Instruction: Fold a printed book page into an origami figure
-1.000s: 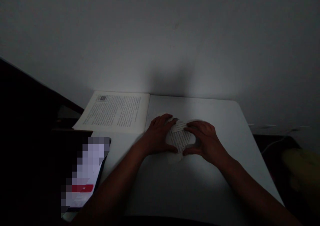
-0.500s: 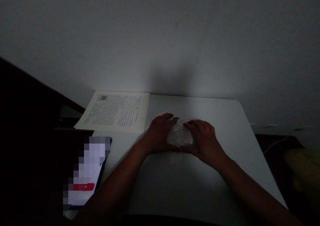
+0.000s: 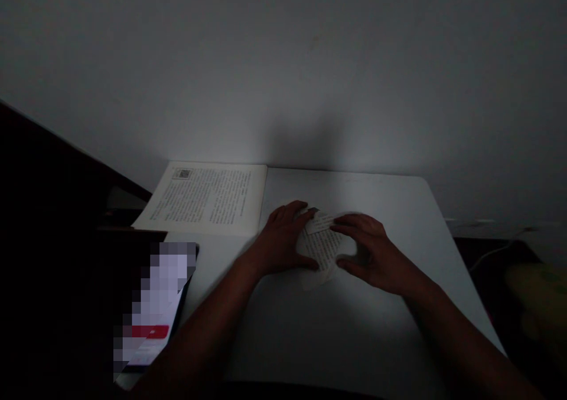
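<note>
A small folded piece of printed paper (image 3: 322, 249) lies on the white table (image 3: 354, 329) between my hands. My left hand (image 3: 281, 237) rests on its left side, fingers curled over the top edge and thumb pressing the lower edge. My right hand (image 3: 370, 251) holds its right side, fingers laid over the upper fold and thumb tucked beneath. Both hands grip the paper. The scene is dim.
An open book (image 3: 206, 198) with printed text lies at the table's back left, against the wall. A dark device with a lit screen (image 3: 153, 305) sits at the left front edge. A cable (image 3: 485, 253) and a yellowish object (image 3: 538, 296) lie off the table's right.
My right hand has shifted slightly right and its thumb has drawn away from my left thumb. The paper's lower corner has turned and now shows more below my hands.
</note>
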The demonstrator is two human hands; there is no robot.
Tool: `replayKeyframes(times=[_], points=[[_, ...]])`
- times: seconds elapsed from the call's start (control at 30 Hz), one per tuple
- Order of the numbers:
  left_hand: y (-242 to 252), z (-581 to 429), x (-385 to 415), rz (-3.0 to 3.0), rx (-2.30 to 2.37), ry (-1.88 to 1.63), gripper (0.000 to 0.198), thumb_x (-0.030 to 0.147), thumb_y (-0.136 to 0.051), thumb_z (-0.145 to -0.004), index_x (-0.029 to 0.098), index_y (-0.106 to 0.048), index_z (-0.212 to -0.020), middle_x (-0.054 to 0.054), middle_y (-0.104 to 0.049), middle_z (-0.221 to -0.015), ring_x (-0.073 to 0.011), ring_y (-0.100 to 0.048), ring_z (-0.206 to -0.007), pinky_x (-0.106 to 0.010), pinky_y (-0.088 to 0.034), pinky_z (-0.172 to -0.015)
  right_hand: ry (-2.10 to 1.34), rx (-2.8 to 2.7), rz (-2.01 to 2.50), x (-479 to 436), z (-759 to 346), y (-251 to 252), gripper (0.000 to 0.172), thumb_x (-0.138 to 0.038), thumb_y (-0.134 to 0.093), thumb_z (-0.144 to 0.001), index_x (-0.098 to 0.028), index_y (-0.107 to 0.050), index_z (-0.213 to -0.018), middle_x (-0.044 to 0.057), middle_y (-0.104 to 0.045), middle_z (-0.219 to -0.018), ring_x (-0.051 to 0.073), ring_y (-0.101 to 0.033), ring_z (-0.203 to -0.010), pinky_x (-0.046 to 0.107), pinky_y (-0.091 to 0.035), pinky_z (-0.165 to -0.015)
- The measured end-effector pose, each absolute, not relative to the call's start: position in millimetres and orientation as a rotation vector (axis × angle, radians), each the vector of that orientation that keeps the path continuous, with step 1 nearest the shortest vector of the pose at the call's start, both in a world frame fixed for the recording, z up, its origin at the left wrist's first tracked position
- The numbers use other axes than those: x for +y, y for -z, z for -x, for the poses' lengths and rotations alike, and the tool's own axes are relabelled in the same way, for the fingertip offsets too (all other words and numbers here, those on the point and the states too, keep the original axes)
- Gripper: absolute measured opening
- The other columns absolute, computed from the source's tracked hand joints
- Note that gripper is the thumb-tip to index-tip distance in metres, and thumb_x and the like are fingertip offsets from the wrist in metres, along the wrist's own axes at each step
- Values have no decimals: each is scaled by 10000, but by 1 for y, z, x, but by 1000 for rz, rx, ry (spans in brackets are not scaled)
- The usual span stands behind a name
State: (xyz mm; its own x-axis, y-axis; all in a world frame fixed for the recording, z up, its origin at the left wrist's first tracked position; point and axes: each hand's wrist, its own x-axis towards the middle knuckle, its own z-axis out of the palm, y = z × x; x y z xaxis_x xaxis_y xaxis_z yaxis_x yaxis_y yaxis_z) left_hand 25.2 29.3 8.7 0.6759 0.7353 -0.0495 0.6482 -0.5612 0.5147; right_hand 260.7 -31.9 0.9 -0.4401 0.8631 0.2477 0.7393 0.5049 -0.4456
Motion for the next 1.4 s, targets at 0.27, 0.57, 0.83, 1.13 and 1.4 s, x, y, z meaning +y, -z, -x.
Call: replayKeyframes(times=[0.27, 0.57, 0.83, 1.13, 1.4], points=[[-9, -25, 28, -2390, 1076, -244, 1041, 576, -767, -520, 223, -331, -1396, -114, -269, -1476, -302, -199, -1370, -444, -177, -1121, -286, -2329, 1351, -32, -256, 1, 562, -419, -647, -760, -233, -482, -1264, 99, -529, -1255, 289, -447, -1196, 502, -317, -1015], [-6, -25, 29, -2390, 1068, -263, 1035, 583, -762, -522, 243, -323, -1396, -109, -266, -1476, -307, -203, -1369, -454, -181, -1117, -255, -2328, 1435, -36, -247, 1, 590, -438, -640, -751, -225, -472, -1275, 105, -509, -1270, 295, -423, -1212, 511, -283, -1037], [-4, -25, 29, -2400, 1051, -281, 1035, 604, -745, -530, 240, -316, -1398, -118, -269, -1473, -310, -202, -1370, -466, -179, -1113, -187, -2335, 1546, -41, -234, 0, 556, -455, -607, -771, -228, -486, -1264, 114, -478, -1302, 316, -371, -1249, 550, -233, -1058], [-3, -25, 30, -2405, 1024, -308, 1017, 633, -718, -546, 229, -326, -1393, -134, -278, -1465, -313, -209, -1368, -471, -178, -1113, -173, -2326, 1601, -41, -229, 0, 560, -493, -588, -771, -213, -501, -1249, 122, -491, -1288, 326, -373, -1247, 570, -218, -1060], [-8, -26, 28, -2405, 1030, -273, 1075, 663, -715, -502, 211, -318, -1392, -140, -263, -1471, -334, -197, -1367, -490, -166, -1113, -219, -2264, 1613, -40, -228, 0, 553, -489, -616, -751, -226, -513, -1226, 109, -503, -1264, 314, -394, -1227, 564, -252, -1042]])
